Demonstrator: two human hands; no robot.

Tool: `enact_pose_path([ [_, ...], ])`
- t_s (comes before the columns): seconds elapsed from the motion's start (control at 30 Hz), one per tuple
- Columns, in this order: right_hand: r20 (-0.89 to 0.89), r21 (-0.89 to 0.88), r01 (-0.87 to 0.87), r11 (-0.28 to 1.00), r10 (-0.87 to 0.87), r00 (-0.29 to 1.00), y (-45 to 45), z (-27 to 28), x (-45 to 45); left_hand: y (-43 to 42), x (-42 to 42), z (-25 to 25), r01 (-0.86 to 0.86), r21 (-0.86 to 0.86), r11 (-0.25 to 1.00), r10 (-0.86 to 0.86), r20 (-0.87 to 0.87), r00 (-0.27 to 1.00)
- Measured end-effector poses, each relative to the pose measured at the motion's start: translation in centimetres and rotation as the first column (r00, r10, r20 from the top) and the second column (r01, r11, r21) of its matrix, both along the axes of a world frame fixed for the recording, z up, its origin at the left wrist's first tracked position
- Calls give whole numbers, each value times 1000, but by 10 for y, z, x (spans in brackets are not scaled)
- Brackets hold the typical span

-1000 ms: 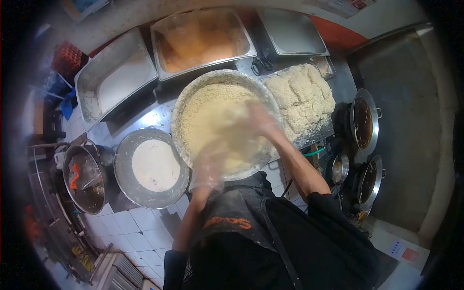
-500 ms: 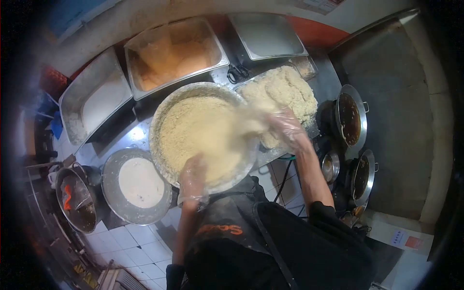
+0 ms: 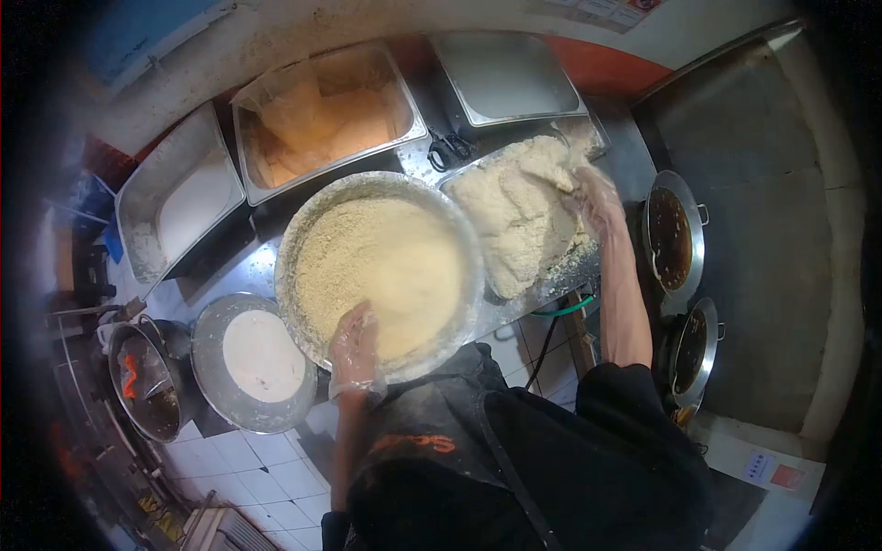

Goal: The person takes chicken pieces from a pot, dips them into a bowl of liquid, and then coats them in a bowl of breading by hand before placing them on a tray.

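Note:
My right hand [image 3: 595, 204], in a clear plastic glove, reaches over the tray at the right. Its fingers close on a crumb-coated piece [image 3: 548, 168] at the top of the pile; the food under the coating is hidden. Several more coated pieces [image 3: 501, 207] lie heaped on that tray. At the near side of the large metal bowl [image 3: 470, 275] is my left hand [image 3: 356, 344], also gloved. Its fingers are stretched out over the pale breading [image 3: 404, 262], and I see nothing held in them.
Metal pans stand along the back, one with orange powder [image 3: 344, 129], one with white contents [image 3: 193, 207]. A basin of white liquid [image 3: 265, 356] and a pot [image 3: 152, 390] sit at the left. Two pans of dark oil [image 3: 669, 234] are at the right. Black scissors [image 3: 448, 151] lie behind.
My right hand has moved from the bowl's right rim, rightward and back, onto the heap with a coated piece. My left hand has shifted slightly toward me. The view has tilted a little.

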State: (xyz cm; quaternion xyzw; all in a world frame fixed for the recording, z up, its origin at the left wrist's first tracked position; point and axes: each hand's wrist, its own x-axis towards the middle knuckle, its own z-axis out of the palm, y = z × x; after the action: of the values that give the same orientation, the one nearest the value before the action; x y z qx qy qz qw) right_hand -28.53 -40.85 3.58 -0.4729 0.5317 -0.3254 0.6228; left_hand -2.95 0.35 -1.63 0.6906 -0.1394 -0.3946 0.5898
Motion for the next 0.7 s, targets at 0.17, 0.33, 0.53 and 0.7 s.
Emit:
enact_pose_path([
  [0.17, -139, 132, 90, 987, -72, 988, 21, 8, -14, -1, -1, 5, -36, -28, 999, 36, -9, 999],
  [0.33, -76, 76, 95, 993, -89, 993, 12, -4, -53, -1, 0, -3, -5, -22, 1000, 4, -21, 1000],
  [0.53, -269, -209, -24, 978, -33, 963, 13, 25, -24, -1, 1, 3, 20, -8, 1000, -21, -56, 998],
  [0.7, -384, -220, -227, 949, 130, 914, -5, 42, -3, 4, 3, 13, 22, -33, 999, -23, -51, 998],
])
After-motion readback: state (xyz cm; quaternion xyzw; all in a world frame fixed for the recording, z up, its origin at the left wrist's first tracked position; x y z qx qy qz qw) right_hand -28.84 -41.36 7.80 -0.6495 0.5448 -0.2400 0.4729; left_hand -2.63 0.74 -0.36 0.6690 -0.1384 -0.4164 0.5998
